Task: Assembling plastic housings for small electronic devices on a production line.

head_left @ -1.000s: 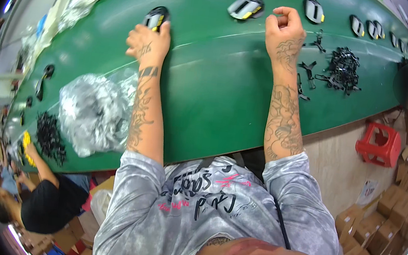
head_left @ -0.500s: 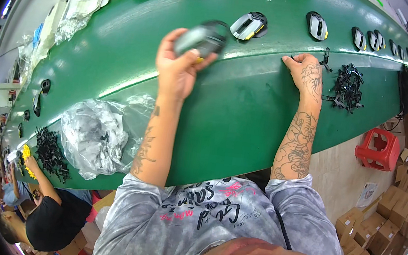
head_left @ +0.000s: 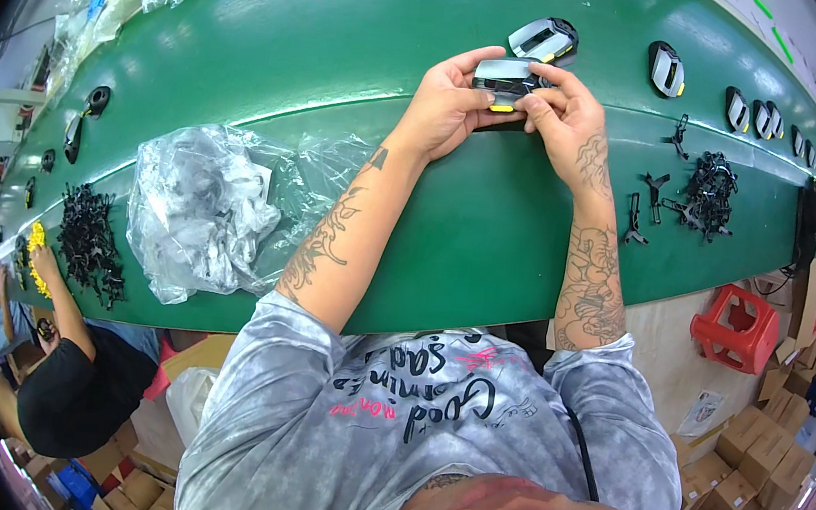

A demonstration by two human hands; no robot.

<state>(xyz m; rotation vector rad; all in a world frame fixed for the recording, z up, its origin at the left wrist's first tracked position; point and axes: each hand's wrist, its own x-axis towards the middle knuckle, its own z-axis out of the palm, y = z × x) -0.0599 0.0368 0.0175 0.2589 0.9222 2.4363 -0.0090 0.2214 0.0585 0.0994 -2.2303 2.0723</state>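
Observation:
A grey and black computer mouse shell [head_left: 506, 71] with a yellow edge is held above the green table in front of me. My left hand [head_left: 443, 103] is closed around its left end, thumb on the near side. At its right end, the fingers of my right hand [head_left: 569, 120] grip the shell, thumb and index finger pressed against its black part. Whether a small loose part sits under those right fingers is hidden. Just beyond my hands lies another grey and black mouse shell [head_left: 543, 41].
More mouse shells [head_left: 666, 71] line the far right of the green table [head_left: 491, 234]. A pile of small black plastic parts [head_left: 711, 194] lies right of my right forearm. A clear plastic bag [head_left: 202, 211] rests at left. A co-worker [head_left: 80, 394] sits lower left; a red stool [head_left: 734, 327] stands at right.
My left hand has brought the mouse shell right and steadied it. My right hand has left the table by the black parts and come to the shell, now touching it.

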